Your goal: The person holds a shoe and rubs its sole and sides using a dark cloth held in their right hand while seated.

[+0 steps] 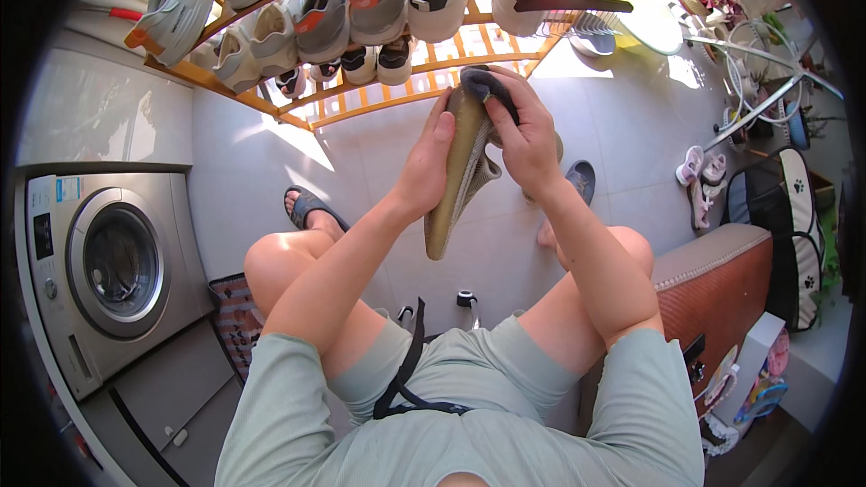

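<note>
My left hand (424, 166) grips a sneaker (454, 193) along its sole. The shoe has an olive-tan sole and a light knit upper, and is tilted on its side with one end pointing towards me. In my right hand (531, 132) is a bunched dark grey cloth (488, 86), pressed against the shoe's far end. My fingers hide part of that end. Behind my right wrist, a tan shoe (559, 147) shows only in part.
Ahead stands a wooden shoe rack (379, 108) with several sneakers (318, 20). A washing machine (115, 270) is at the left. To the right are a brown upholstered seat (717, 284), small pink shoes (701, 179), a metal stand (764, 98) and a black-and-beige bag (778, 230).
</note>
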Motion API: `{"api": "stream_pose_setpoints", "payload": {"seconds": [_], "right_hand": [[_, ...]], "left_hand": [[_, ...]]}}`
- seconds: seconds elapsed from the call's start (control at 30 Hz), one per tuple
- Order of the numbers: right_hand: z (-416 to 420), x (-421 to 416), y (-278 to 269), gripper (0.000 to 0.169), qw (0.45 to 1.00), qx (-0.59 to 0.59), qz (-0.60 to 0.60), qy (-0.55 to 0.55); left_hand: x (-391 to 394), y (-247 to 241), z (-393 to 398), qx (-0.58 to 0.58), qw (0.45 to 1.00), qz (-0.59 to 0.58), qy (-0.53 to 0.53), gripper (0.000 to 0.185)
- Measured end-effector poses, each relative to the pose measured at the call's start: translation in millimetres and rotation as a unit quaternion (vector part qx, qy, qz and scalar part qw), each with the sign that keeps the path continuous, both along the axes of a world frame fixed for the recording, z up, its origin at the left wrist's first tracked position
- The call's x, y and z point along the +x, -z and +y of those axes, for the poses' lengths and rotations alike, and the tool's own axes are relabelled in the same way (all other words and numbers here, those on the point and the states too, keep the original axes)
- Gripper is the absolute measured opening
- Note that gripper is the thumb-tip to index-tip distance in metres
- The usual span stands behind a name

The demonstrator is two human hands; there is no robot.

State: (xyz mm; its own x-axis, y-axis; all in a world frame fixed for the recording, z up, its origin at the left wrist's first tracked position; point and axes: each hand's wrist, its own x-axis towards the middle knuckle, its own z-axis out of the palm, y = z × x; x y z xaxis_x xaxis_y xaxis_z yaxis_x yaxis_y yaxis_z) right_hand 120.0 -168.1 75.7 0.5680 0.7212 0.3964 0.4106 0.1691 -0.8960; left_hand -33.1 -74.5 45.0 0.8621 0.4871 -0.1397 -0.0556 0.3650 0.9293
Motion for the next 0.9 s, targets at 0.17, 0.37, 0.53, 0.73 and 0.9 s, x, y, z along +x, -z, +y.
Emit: {"api": "stream_pose_setpoints", "payload": {"seconds": [0.17,0.37,0.53,0.73,0.9], "right_hand": [[-5,-2,-10,0.043,0.974,0.012,-0.193,-0.116],[-2,8,-6,0.026,0.999,-0.041,0.008,0.002],[-3,11,-6,0.024,0.989,-0.138,0.050,0.004],[-7,12,1,0.026,0.987,-0.110,0.119,-0.013],[-8,2,-13,0.035,0.998,-0.006,-0.037,-0.045]], "left_hand": [[3,-22,1,-0.198,0.979,0.043,-0.017,0.065],[4,-1,3,-0.050,0.999,-0.008,0.021,0.066],[1,11,3,0.025,0.999,-0.024,0.006,0.071],[-8,-4,3,0.134,0.990,-0.022,0.032,0.076],[-6,-1,5,0.055,0.997,-0.046,0.014,0.069]]}}
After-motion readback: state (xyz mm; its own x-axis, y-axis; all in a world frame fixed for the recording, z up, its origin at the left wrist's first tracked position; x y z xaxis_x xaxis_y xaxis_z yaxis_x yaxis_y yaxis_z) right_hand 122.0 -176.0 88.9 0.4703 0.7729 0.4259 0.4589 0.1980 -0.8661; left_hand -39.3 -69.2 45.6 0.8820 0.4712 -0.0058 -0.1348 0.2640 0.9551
